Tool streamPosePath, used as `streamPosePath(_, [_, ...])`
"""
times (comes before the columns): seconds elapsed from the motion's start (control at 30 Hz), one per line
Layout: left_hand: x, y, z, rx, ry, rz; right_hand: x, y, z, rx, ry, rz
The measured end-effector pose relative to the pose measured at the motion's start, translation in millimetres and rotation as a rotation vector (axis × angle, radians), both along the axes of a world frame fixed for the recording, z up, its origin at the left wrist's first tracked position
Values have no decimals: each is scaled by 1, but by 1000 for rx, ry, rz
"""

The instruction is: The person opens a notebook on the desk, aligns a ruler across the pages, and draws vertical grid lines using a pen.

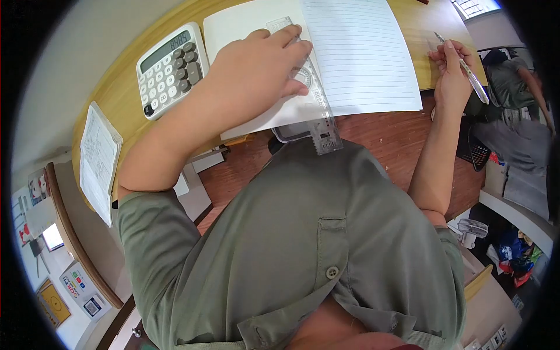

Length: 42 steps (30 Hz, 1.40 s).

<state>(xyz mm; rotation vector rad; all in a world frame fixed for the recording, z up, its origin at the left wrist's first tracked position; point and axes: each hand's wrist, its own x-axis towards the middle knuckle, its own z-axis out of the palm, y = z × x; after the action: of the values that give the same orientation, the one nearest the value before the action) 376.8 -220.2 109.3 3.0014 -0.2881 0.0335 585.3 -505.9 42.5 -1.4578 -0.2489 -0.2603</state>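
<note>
A clear plastic ruler (321, 108) with cut-out shapes lies slanted across the left page of an open notebook (361, 58). Its near end sticks out past the page edge. My left hand (262, 64) is on the ruler, fingers bent over it and thumb against it, holding it to the paper. The left page (233, 23) looks blank and the right one is lined. To the right of the notebook, my right hand (452, 67) grips a pen (475, 84), its tip pointing away from me near the table surface.
A white calculator (169, 73) with a lit display sits left of the notebook on the wooden table (116, 87). Further left, a printed booklet (99, 157) lies at the table edge. Another person (513, 87) is at the far right, near a black basket (469, 146).
</note>
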Motion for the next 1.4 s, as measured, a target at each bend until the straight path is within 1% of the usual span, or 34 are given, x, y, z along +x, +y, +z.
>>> streamPosePath(0.07, [2,4,-1,-18,16,13,-4,2,1,-44,-19,5])
streamPosePath(0.17, [6,12,-2,-72,15,-28,-43,16,16,-23,-31,27])
streamPosePath(0.23, [8,14,4,-134,71,-80,-71,14,20,-140,-51,27])
streamPosePath(0.3, [-3,-4,3,-75,-44,-58,-82,-5,6,-419,-231,-14])
streamPosePath(0.33, [-6,-15,5,-25,-125,-46,-92,-2,7,-346,-216,-22])
streamPosePath(0.37, [-10,-27,11,-77,-115,-58,-103,1,13,-472,-225,-127])
streamPosePath(0.4, [-16,-39,13,-140,-84,-73,-108,-1,13,-565,-253,-154])
streamPosePath(0.43, [-20,-47,6,-128,-103,-63,-112,-3,14,-601,-266,-95])
streamPosePath(0.47, [-24,-54,-4,-70,-97,-59,-117,-5,12,-594,-276,-86])
streamPosePath(0.53, [-25,-64,-11,-5,-87,-44,-122,-3,8,-341,-6,118])
streamPosePath(0.57, [-25,-68,-12,-28,-71,-13,-124,-3,12,-356,-60,109])
streamPosePath(0.6, [-24,-72,-12,-52,-57,18,-127,-2,17,-350,-60,119])
streamPosePath(0.67, [-28,-82,-10,-59,-52,62,-138,-1,26,-188,-60,184])
streamPosePath(0.7, [-32,-86,-10,-69,-50,95,-146,-1,35,-195,-85,246])
streamPosePath(0.73, [-37,-90,-11,-63,-50,109,-151,-3,41,-188,-87,259])
streamPosePath(0.8, [-45,-97,-18,-12,-165,133,-156,-5,51,-124,-233,550])
streamPosePath(0.83, [-50,-97,-18,-4,-165,144,-152,-8,56,-94,-301,510])
streamPosePath(0.87, [-57,-92,-17,-84,-126,111,-142,-13,53,-98,-373,394])
streamPosePath(0.9, [-63,-86,-16,-165,-89,76,-131,-16,53,-59,-303,273])
streamPosePath(0.93, [-68,-81,-15,-158,-91,81,-121,-19,54,-23,-230,152])
streamPosePath(0.97, [-73,-75,-15,-252,-126,69,-108,-25,49,-16,-231,155])
streamPosePath(1.0, [-75,-71,-17,-346,-160,55,-94,-31,40,-83,-137,151])
streamPosePath(1.03, [-72,-65,-23,-312,-156,-20,-88,-32,34,-152,-38,150])
streamPosePath(1.07, [-74,-71,-25,-311,-150,-15,-91,-29,30,-150,-31,154])
streamPosePath(1.13, [-70,-93,-23,-162,-230,126,-104,-17,24,-140,99,254])
streamPosePath(1.17, [-66,-100,-21,-117,-175,159,-109,-12,15,-172,30,260])
streamPosePath(1.2, [-60,-107,-21,-118,-172,159,-114,-7,16,-173,33,260])
streamPosePath(1.27, [-46,-121,-21,-64,-80,312,-123,1,18,-12,8,306])
streamPosePath(1.3, [-36,-126,-32,61,-119,337,-123,1,14,13,-60,326])
streamPosePath(1.33, [-25,-131,-34,62,-121,332,-123,1,11,14,-62,321])
streamPosePath(1.4, [-6,-143,-39,270,-148,465,-124,-4,8,-40,-84,348])
